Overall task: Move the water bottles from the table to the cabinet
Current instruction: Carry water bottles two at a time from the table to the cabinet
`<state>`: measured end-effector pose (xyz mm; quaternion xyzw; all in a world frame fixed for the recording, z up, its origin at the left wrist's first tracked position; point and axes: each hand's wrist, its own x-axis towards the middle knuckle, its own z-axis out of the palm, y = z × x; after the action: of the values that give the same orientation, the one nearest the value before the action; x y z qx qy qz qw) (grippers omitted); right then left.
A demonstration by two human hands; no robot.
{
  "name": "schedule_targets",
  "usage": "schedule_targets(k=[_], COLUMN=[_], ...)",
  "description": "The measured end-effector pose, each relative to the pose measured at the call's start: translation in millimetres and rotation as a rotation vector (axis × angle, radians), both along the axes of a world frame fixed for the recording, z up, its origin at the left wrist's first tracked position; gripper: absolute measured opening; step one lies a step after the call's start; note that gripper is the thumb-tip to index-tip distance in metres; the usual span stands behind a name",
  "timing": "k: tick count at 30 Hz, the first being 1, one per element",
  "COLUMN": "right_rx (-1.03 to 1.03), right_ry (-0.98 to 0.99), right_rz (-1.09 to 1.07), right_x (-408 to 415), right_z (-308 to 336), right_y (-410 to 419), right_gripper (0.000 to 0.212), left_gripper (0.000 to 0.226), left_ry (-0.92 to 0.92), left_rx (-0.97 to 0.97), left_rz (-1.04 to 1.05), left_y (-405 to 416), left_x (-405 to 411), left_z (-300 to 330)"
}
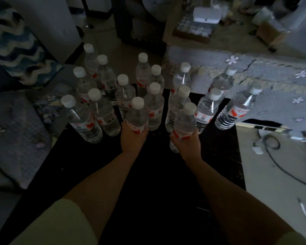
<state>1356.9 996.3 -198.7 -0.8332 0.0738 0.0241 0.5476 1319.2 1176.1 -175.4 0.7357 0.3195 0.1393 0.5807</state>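
Observation:
Several clear water bottles with white caps and red-and-white labels stand upright on a dark table (154, 174). My left hand (132, 138) grips the nearest bottle (137, 115) of the middle group round its label. My right hand (188, 144) grips another front bottle (185, 119) low on its body. More bottles stand to the left (83, 121), behind (142, 73) and to the right (236, 110). No cabinet is in sight.
A grey flowered cover (263, 76) drapes over furniture at the right, and a zigzag-patterned cushion (19, 48) lies at the left. A pale surface with black cables (276, 167) sits at the right. A cluttered floor with a box (193, 30) lies beyond.

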Motion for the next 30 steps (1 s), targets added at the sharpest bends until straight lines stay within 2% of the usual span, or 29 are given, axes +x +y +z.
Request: schedule_targets(k=[8,14,22,27,30], right_rx=[0.012,-0.094,-0.153,-0.258,-0.330], right_ry=[0.031,0.047,0.133,0.141,0.144], right_rz=[0.007,0.055,0.038,-0.009,-0.111], right_x=[-21,-51,-114,-158,-183], right_z=[6,15,26,38,46], right_y=[-9,-42,-127,-196,-242], right_gripper=[0.063,0.065,0.065,0.066,0.069], left_gripper=[0.073,0.077,0.080,0.076,0.069], left_ry=[0.029,0.216,0.322,0.317,0.280], left_rx=[-0.041,-0.026,0.023,0.024,0.075], left_rz=[-0.107,-0.220,-0.439,-0.570,-0.655], left_y=[2,-20,-110,-173,-218], left_x=[-21,-53,-110,-124,-128], left_z=[3,15,31,30,28])
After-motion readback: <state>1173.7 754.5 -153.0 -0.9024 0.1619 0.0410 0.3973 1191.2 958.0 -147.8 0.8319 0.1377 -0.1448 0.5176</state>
